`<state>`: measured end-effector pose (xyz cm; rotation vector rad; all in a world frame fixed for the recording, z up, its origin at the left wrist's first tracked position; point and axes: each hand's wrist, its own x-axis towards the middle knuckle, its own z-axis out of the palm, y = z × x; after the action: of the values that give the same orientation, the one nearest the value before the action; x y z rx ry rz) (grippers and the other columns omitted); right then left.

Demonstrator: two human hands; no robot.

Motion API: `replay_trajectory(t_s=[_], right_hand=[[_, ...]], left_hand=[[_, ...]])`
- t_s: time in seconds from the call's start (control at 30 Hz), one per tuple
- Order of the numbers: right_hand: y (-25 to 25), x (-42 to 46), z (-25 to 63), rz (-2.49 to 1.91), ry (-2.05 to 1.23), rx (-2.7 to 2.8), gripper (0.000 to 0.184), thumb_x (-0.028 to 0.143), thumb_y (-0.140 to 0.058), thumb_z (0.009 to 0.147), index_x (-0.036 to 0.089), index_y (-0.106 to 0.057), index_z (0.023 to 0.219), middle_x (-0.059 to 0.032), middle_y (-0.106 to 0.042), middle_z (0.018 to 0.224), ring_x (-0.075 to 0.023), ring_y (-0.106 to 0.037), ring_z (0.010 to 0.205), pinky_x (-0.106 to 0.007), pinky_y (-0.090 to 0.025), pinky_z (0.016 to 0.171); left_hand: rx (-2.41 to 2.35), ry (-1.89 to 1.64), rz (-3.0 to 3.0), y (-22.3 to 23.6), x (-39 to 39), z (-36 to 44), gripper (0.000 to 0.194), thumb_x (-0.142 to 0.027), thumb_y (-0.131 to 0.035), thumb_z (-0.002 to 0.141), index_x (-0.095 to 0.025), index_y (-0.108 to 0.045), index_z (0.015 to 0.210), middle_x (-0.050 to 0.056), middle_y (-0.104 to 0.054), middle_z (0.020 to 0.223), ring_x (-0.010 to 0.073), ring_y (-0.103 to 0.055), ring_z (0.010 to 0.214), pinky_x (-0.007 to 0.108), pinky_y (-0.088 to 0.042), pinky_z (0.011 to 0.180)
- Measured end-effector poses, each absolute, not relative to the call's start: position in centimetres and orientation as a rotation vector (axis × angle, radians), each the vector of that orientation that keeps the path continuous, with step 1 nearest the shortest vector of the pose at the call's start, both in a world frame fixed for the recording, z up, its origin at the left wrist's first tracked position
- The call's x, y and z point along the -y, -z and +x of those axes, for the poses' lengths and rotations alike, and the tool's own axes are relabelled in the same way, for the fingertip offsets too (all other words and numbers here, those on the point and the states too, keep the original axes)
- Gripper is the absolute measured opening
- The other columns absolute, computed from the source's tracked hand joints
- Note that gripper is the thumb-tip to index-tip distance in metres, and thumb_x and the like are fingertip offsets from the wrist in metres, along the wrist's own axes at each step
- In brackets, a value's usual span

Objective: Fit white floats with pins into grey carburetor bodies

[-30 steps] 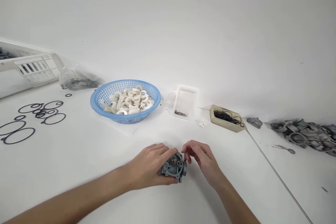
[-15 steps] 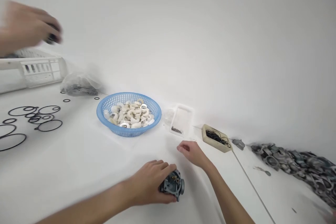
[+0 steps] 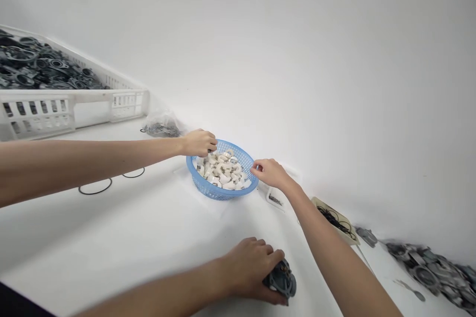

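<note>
My left hand (image 3: 247,267) is closed around a small grey carburettor body (image 3: 281,281) on the white table, near the bottom edge. My right hand (image 3: 269,172) is stretched out to the right rim of a blue plastic basket (image 3: 219,193) of white ring-shaped parts (image 3: 222,172). Its fingers are curled into a pinch, and I cannot make out what is in them. Another person's hand (image 3: 199,142) reaches in from the left, fingers closed over the basket's far left rim.
A white crate (image 3: 74,104) of dark grey castings stands at the far left. Beside it lies a clear bag (image 3: 161,126) of small parts. Black O-rings (image 3: 94,188) lie left of the basket. Right of it are a small white tray (image 3: 275,199), a beige tray of black rings (image 3: 334,218) and a heap of grey castings (image 3: 427,262).
My view has swung left. My right hand left the carburettor and reached the basket's rim. Another person's arm came across from the left to the basket. My left hand kept its hold.
</note>
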<state>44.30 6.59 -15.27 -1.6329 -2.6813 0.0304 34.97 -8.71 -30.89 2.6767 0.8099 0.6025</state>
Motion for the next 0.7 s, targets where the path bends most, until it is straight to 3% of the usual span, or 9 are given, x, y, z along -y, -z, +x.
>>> replay_trajectory(t_s=[0.37, 0.53, 0.7], right_hand=[[14.6, -7.5, 38.8, -1.983, -0.314, 3.054, 0.024, 0.035, -0.068, 0.106, 0.017, -0.069, 0.121, -0.0086, -0.070, 0.122, -0.0227, -0.070, 0.102, -0.040, -0.063, 0.087], [14.2, -7.2, 39.0, -2.001, -0.376, 3.059, 0.026, 0.035, -0.069, 0.105, 0.016, -0.069, 0.122, -0.0088, -0.069, 0.123, -0.0238, -0.070, 0.104, -0.041, -0.063, 0.089], [12.6, -6.9, 39.7, -1.943, -0.447, 2.988, 0.024, 0.036, -0.070, 0.104, 0.015, -0.068, 0.116, -0.0069, -0.069, 0.113, -0.0202, -0.069, 0.093, -0.037, -0.062, 0.081]], left_hand=[[-0.787, -0.557, 2.789, 31.0, 8.4, 35.3, 0.075, -0.085, -0.067, 0.082, -0.019, -0.062, 0.116, 0.014, -0.078, 0.099, 0.0364, -0.077, 0.087, 0.042, -0.056, 0.072], [-0.781, -0.591, 2.819, 30.9, 8.5, 35.3, 0.075, -0.085, -0.068, 0.082, -0.018, -0.063, 0.115, 0.013, -0.079, 0.098, 0.0358, -0.077, 0.084, 0.041, -0.056, 0.070], [-0.788, -0.693, 2.809, 31.4, 8.6, 35.3, 0.073, -0.085, -0.066, 0.083, -0.019, -0.063, 0.114, 0.011, -0.078, 0.093, 0.0338, -0.077, 0.079, 0.040, -0.056, 0.070]])
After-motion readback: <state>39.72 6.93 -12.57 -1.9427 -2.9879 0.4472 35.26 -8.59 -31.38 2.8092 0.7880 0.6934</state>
